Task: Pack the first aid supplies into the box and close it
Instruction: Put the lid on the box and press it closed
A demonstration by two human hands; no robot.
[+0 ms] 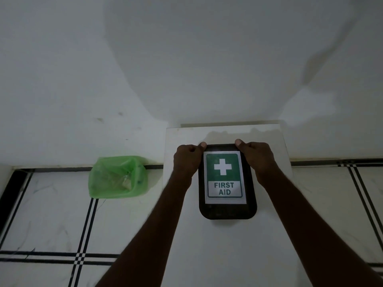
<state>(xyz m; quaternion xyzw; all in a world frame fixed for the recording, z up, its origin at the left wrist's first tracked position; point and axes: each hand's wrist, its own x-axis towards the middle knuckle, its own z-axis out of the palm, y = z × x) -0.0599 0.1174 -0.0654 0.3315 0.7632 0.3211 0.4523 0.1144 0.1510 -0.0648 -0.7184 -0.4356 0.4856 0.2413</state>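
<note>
I am gripping the far corners of the black box [228, 211] with both hands: my left hand [186, 160] is curling over its far left corner and my right hand [257, 157] over its far right, thumbs lying on the lid. The lid is down, so I cannot tell what is inside. Between my wrists its label [224, 177] is showing a white cross on green and "FIRST AID". Left of my left hand, a green bag [118, 180] is sitting open, holding something pale and unclear.

Occlusions and frame limits
Left hand [186, 160] and right hand [259, 158] cover the far corners of the box lid [228, 211]; forearms exit the bottom edge; green bag [118, 177] contents indistinct.
</note>
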